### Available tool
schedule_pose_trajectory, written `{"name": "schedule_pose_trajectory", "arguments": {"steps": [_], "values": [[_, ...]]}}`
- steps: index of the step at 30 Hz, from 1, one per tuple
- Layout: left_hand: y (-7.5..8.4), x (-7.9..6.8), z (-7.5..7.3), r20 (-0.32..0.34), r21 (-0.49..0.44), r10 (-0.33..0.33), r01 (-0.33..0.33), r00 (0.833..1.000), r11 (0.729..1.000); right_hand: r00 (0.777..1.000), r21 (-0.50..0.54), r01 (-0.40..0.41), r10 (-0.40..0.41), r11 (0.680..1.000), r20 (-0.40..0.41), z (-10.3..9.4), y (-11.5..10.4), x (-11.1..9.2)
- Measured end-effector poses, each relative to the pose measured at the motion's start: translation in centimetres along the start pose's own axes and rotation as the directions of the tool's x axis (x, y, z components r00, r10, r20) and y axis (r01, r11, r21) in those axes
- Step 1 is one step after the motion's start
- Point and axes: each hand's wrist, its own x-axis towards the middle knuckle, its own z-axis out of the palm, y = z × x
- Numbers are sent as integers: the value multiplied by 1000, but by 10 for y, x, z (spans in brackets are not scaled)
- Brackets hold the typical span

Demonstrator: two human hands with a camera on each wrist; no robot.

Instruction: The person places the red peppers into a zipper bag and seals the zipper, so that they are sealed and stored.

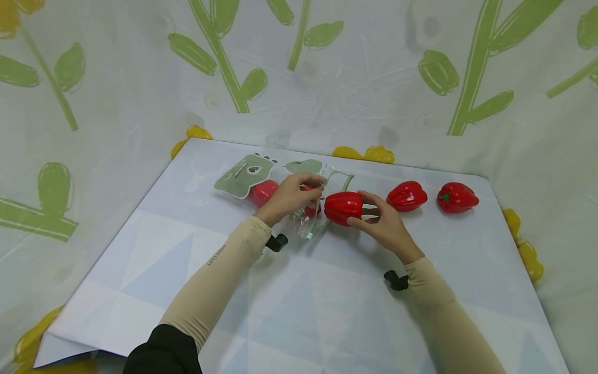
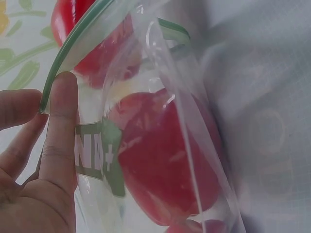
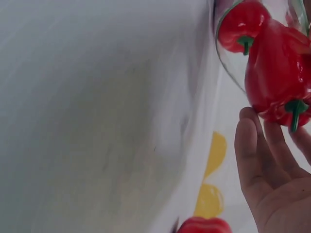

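In the head view, the left hand [image 1: 295,193] hides part of the bag [image 1: 301,221] and its peppers [image 1: 264,192]; the left sleeve's [image 1: 221,275] lettering [image 1: 217,254] is too small to read surely. The right wrist view's edges cut off the right hand [image 3: 279,182], the held pepper [image 3: 278,68] and a lower pepper [image 3: 204,226], mostly out of sight.

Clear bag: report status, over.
Left hand pinching clear bag's rim. Right hand holding red pepper at its mouth. Another pepper inside; two loose peppers right, clear of the mouth.
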Motion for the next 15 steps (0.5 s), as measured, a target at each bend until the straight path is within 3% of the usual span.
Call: {"name": "schedule_pose_trajectory", "arguments": {"steps": [11, 15], "values": [[-2, 2, 3, -5, -2, 11, -11, 1000, 1000, 1000, -6, -1, 1, 1000, 21, 15, -3, 5], [-1, 2, 5, -20, 38, 10, -9, 1000, 999, 1000, -20, 6, -6, 1000, 19, 21, -6, 7]]}}
